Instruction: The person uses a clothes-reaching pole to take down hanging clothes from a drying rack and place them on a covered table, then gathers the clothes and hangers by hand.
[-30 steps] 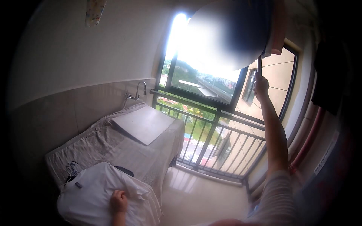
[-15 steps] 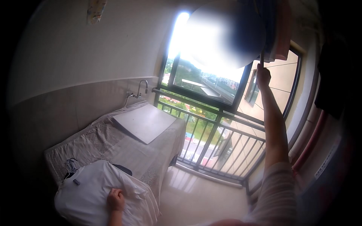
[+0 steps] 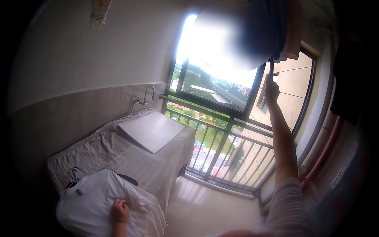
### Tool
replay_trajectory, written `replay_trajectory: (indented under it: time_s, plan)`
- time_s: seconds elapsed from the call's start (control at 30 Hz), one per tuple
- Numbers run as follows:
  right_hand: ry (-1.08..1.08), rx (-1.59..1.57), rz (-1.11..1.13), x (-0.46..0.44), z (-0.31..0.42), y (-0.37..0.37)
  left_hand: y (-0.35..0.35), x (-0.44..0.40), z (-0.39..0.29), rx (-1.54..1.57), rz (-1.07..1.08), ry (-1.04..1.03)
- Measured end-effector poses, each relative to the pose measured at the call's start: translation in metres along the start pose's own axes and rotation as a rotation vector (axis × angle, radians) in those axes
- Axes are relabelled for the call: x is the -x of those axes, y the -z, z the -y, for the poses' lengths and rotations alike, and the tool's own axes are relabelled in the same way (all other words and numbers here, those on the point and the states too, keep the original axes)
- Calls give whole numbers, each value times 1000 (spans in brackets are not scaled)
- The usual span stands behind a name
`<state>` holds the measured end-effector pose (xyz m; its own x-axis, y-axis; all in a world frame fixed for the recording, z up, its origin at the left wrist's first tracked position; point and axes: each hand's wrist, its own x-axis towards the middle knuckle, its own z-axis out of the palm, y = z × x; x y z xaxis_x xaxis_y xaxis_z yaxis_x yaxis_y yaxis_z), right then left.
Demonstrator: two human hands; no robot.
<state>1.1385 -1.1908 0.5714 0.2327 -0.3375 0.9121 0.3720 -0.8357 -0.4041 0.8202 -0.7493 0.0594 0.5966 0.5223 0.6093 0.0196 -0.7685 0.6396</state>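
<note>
My right hand (image 3: 272, 91) is raised at the upper right, its fingers wrapped round a thin pole (image 3: 271, 69). The pole runs up toward hanging blue and pink clothes (image 3: 293, 31); its top is hidden. Low on the left, my left hand (image 3: 120, 211) is closed and rests on a white garment (image 3: 92, 197); whether it pinches the fabric is hidden. The garment lies at the near end of a cloth-covered surface (image 3: 146, 170), with several hanger hooks (image 3: 74, 173) beside its upper left edge.
A pale board (image 3: 152, 130) lies on the covered surface, below a wall faucet (image 3: 149, 94). Behind are a metal railing (image 3: 227, 130) and a window. Red pipes (image 3: 325, 152) and dark hanging cloth (image 3: 345, 87) are at the right. A blurred round patch covers the upper middle.
My right hand rose slightly with the pole, then came down a little and to the left. The hanging clothes shifted slightly. My left hand stays on the white garment.
</note>
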Motion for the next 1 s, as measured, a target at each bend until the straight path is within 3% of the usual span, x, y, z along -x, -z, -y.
replay_trajectory:
  time_s: [0.2,0.33,0.53,0.6,0.67,0.7,0.8,0.9,1.0]
  plan:
    - [-27,69,-34,-50,24,-11,0,0,1,-9,-2,1]
    - [206,274,-111,-77,34,-15,2,-1,-1,-21,11,3]
    - [189,221,-143,-97,29,-26,6,-6,-9,-82,50,20]
    - [389,293,-87,-101,27,-30,11,3,-7,-102,50,46]
    - [102,155,-84,-96,46,-28,5,0,-4,-57,46,29]
    - [167,147,-107,-97,47,-33,3,-4,-2,-62,40,21]
    - [65,126,-98,-91,65,-27,0,-1,2,-75,32,15]
    - [196,97,-181,-93,74,-25,-2,-1,4,-74,18,5]
    - [270,185,-113,-94,79,-25,-1,0,1,-69,9,-1]
